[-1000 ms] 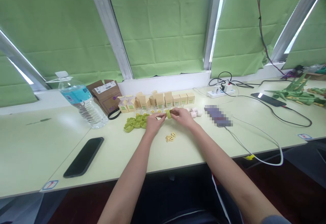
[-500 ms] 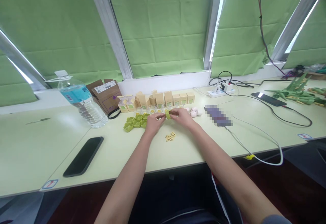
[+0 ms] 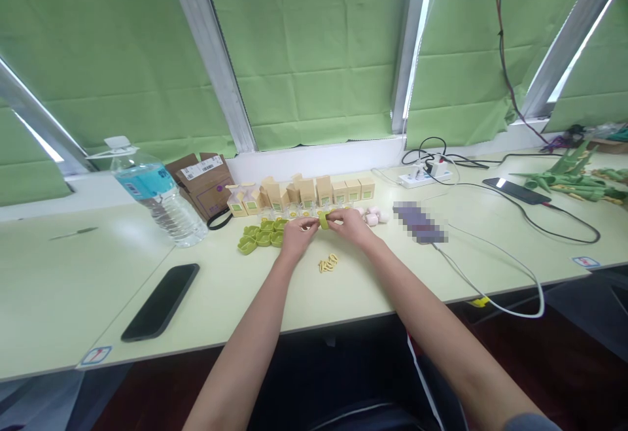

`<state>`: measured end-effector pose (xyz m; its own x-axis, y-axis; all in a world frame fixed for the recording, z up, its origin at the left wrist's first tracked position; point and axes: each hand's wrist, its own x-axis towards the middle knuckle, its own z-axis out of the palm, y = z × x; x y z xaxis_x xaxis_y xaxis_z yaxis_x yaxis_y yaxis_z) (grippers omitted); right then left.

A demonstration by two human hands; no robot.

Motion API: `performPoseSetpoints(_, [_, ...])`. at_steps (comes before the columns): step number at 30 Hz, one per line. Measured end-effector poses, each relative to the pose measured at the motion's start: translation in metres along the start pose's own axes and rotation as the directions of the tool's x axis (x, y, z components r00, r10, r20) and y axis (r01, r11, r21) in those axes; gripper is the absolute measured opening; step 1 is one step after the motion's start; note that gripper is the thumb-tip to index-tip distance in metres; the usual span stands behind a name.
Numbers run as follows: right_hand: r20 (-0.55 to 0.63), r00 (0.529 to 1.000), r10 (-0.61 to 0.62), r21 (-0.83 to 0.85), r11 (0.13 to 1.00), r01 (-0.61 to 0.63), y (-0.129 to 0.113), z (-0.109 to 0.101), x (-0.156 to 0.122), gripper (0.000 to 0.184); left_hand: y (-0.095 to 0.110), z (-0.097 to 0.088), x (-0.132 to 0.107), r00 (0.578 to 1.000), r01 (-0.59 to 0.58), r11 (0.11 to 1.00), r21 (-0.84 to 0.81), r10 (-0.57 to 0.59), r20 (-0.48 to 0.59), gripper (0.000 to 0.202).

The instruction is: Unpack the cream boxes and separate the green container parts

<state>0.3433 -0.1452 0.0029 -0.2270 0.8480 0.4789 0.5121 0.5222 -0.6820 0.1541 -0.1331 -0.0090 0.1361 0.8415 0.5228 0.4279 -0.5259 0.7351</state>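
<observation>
A small green cup-shaped piece [image 3: 323,221] is held just above the table between my two hands. My left hand [image 3: 297,237] pinches its left side with thumb and fingers. On the other side, my right hand [image 3: 350,227] grips it with bent fingers. Similar green cup-shaped pieces [image 3: 263,237] stand in a cluster beside my left hand. Below the hands lies a small pile of yellow loop-like pieces [image 3: 328,263]. Pale pink pieces [image 3: 375,216] sit past my right hand. Clear small items with yellow centres [image 3: 307,213] line up behind, partly covered by my fingers.
Several small cardboard boxes [image 3: 307,192] stand in a row at the back, some with raised flaps. A water bottle [image 3: 159,192] and brown carton [image 3: 206,189] are at left. One black phone [image 3: 161,301] lies front left. A power strip [image 3: 424,178] with cables sits back right.
</observation>
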Motion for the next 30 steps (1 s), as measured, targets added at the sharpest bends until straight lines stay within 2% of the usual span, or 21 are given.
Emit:
performPoseSetpoints(6, [-0.025,0.994,0.108,0.115,0.988,-0.105,0.0002,-0.0002,-0.0011,0.023,0.0008,0.0022,0.0002,0.992,-0.097,0.994,0.048,0.1,-0.075,0.018])
performPoseSetpoints(11, [-0.034,0.996,0.087,0.127,0.989,-0.082,0.003,0.001,-0.0008,0.023,-0.0008,0.0007,-0.0001,0.987,-0.146,0.987,0.073,0.151,-0.062,0.011])
performPoseSetpoints(17, [-0.026,0.995,0.096,0.133,0.987,-0.092,0.0022,-0.0001,-0.0018,0.021,0.0017,0.0,-0.0015,0.99,-0.138,0.987,0.084,0.141,-0.028,0.011])
performPoseSetpoints(24, [-0.009,1.0,0.021,0.061,0.998,-0.02,0.0019,-0.002,-0.0011,0.019,0.0031,0.0022,-0.0014,0.996,-0.084,0.996,0.027,0.084,0.014,0.013])
performPoseSetpoints(30, [-0.085,0.996,0.013,0.059,0.998,-0.008,0.0023,-0.0003,-0.0003,0.015,0.0046,0.0074,-0.0009,0.994,-0.084,0.994,0.064,0.088,-0.063,0.013])
